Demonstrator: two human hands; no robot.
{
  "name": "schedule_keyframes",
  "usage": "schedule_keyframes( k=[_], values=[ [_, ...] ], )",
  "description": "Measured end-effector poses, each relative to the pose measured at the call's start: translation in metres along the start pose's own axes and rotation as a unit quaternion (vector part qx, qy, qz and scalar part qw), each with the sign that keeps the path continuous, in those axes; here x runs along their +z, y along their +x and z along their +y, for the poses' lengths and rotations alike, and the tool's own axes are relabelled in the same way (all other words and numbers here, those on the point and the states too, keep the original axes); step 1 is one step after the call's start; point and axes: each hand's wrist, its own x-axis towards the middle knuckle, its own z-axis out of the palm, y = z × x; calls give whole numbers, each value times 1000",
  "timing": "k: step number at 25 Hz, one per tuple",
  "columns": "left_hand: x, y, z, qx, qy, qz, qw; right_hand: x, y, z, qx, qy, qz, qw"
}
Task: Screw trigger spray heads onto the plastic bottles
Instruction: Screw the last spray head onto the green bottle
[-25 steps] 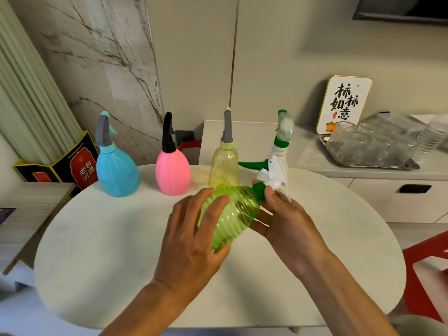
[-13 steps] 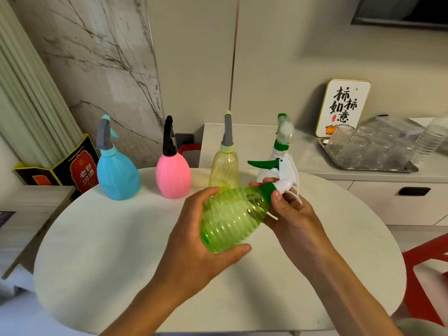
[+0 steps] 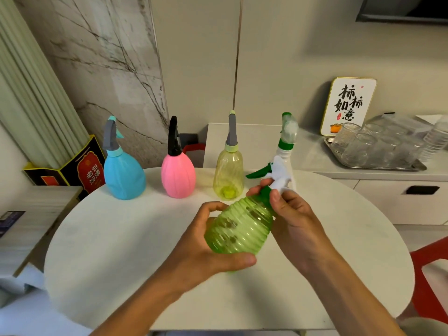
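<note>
A ribbed clear green bottle is held tilted above the round white table, its neck pointing up and to the right. My left hand cups its lower body from the left. My right hand pinches the green collar of a white trigger spray head with a green lever, seated on the bottle's neck. Along the back of the table stand a blue bottle, a pink bottle and a yellow bottle, each with a spray head on. A white bottle with a green collar stands behind the trigger head.
A low white cabinet at the right rear carries a metal tray of glasses and a framed sign. A dark box leans at the left by ribbed panels. A red chair stands at the table's right edge.
The green bottle has tipped more upright and moved slightly right. My left hand shifted lower under its body, and my right fingers turned around the collar.
</note>
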Motion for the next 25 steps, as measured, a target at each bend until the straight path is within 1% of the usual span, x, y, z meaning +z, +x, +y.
schedule_keyframes(
  k=[1,2,3,4,7,9,12,17,18,20,21,22,23,25],
  values=[
    [-3,1,3,-29,-45,-60,997,0,-1,-5,3,12,-28,1000],
    [-4,1,3,-47,-59,-108,991,-1,-2,-8,7,12,-46,999],
    [-2,1,2,-52,-52,-128,989,0,-2,-10,11,-3,-52,999],
    [3,1,0,-44,-31,-115,992,1,-2,-9,10,-22,-46,999],
    [16,0,-6,-10,19,-33,999,3,-4,-6,-22,-70,0,997],
    [18,0,-7,19,46,1,999,4,-4,-6,-40,-79,23,996],
    [24,-1,-6,32,93,38,994,10,-5,-6,-48,-93,48,993],
    [23,1,-4,30,133,52,989,12,-9,-5,-58,-191,123,972],
    [22,2,-3,31,132,66,989,13,-11,-5,-53,-207,111,971],
    [23,4,-3,32,90,90,991,19,-17,-2,-21,-244,29,969],
    [23,6,-3,33,65,90,993,22,-20,1,-1,-272,-10,962],
    [22,7,-3,33,53,80,995,24,-21,5,10,-300,-23,954],
    [21,7,-4,33,54,60,996,22,-22,4,8,-325,-9,946],
    [16,5,-3,30,75,20,997,7,-16,-13,-16,-347,67,935]
  ],
)
